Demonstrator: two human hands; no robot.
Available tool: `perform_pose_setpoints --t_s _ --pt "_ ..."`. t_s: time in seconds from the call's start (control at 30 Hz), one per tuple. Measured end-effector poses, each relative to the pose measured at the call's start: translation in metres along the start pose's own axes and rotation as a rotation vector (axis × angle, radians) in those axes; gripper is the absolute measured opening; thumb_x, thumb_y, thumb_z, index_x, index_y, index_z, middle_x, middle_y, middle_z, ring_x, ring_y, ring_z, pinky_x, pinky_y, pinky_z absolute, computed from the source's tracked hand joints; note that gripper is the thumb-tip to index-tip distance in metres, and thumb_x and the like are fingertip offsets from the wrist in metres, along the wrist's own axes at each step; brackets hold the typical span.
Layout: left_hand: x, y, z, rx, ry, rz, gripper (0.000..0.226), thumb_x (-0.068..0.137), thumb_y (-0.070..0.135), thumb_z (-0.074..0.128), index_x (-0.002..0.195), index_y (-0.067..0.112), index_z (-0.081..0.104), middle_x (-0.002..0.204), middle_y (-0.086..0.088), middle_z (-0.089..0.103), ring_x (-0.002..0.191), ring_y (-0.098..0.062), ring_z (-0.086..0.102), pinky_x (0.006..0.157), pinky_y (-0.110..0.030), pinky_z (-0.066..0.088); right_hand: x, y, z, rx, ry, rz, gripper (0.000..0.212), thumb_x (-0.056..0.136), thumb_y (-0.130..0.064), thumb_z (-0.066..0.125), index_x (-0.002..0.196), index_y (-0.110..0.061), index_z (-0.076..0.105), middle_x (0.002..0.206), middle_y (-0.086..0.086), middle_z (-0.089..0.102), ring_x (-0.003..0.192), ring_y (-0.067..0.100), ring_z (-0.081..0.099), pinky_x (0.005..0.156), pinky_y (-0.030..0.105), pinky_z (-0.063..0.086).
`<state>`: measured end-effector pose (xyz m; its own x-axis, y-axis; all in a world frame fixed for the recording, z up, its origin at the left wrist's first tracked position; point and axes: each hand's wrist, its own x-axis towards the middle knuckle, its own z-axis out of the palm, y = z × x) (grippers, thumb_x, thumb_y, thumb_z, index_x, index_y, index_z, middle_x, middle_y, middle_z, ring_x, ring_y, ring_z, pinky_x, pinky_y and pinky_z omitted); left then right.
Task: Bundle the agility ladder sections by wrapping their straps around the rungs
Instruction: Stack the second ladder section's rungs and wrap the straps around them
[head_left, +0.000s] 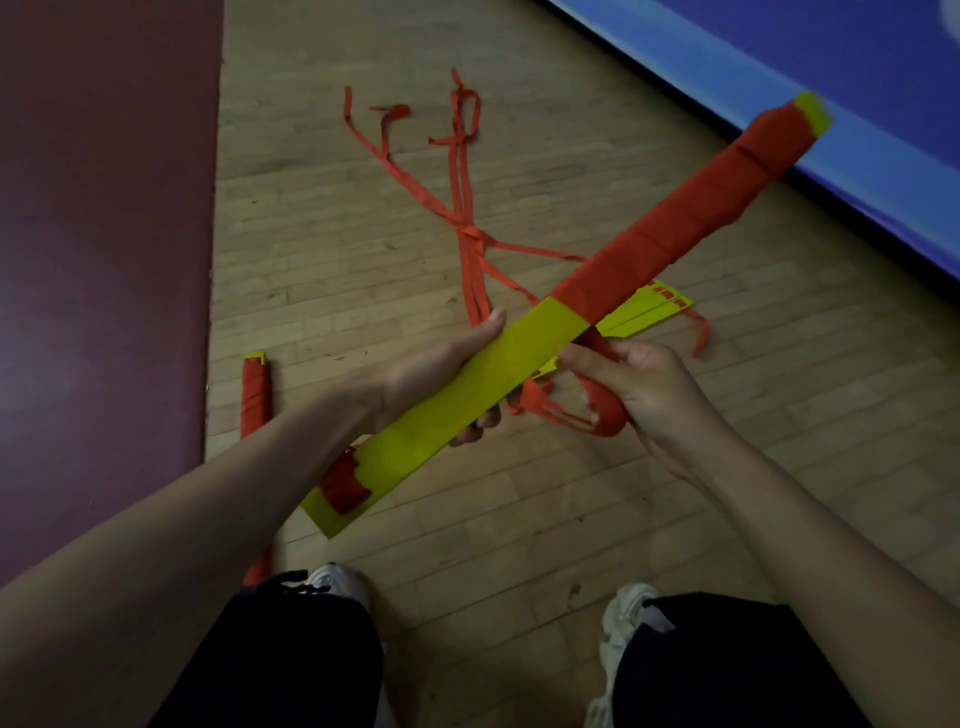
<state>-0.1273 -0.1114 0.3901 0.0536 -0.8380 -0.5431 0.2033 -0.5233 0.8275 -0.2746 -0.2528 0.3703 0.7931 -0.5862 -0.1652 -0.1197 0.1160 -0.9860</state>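
Note:
A stack of flat yellow ladder rungs (467, 384) slants from lower left to upper right over the floor. Its upper half is wound in red strap (691, 218). My left hand (441, 369) grips the bare yellow middle from behind. My right hand (639, 384) is closed on a bunch of loose red strap (597, 410) just below the rungs. Another set of yellow rungs (649, 309) lies on the floor behind, with long red straps (467, 218) trailing away. A finished red-wrapped bundle (255, 395) lies to the left, partly hidden by my arm.
Wooden floor (519, 519) underfoot. A dark maroon mat (104, 234) covers the left side and a blue mat (831, 78) runs along the upper right. My white shoes (337, 584) and dark trousers are at the bottom edge.

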Motion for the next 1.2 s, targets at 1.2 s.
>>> perform_pose_setpoints --t_s 1.2 --pt "0.042 -0.023 0.047 0.719 0.820 0.356 0.047 0.082 0.049 0.067 0.097 0.014 0.039 0.099 -0.005 0.052 0.095 -0.029 0.050 0.074 -0.040 0.039 0.002 0.007 0.011 0.143 0.265 0.076 0.022 0.080 -0.022 0.076 0.066 -0.010 0.065 0.053 0.000 0.065 0.048 0.007 0.058 0.047 0.027 0.051"
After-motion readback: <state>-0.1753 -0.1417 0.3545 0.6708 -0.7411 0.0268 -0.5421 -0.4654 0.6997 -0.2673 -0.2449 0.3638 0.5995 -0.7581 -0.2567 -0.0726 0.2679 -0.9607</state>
